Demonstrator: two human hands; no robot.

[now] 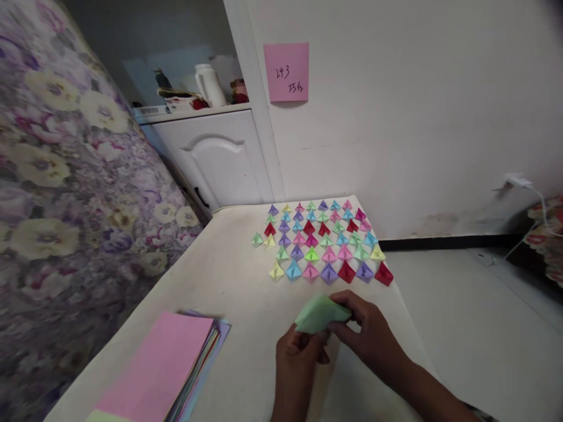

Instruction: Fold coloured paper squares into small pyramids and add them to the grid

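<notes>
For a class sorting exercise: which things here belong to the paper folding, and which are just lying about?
Seem to belong:
green paper, held
folded paper pieces, in rows
stack of coloured paper

Seem unrelated:
white jug
floral fabric
white wall plug

Both hands (366, 328) grip a folded green paper (317, 315) near rows of small coloured paper shapes (326, 241).

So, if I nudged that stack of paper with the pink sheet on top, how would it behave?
The stack of paper would probably slide apart, since its edges already lie unevenly. Tipping or rolling seems unlikely, as it lies flat on the table. Each layer is likely light and bendy, if it resembles the folded green paper.
</notes>
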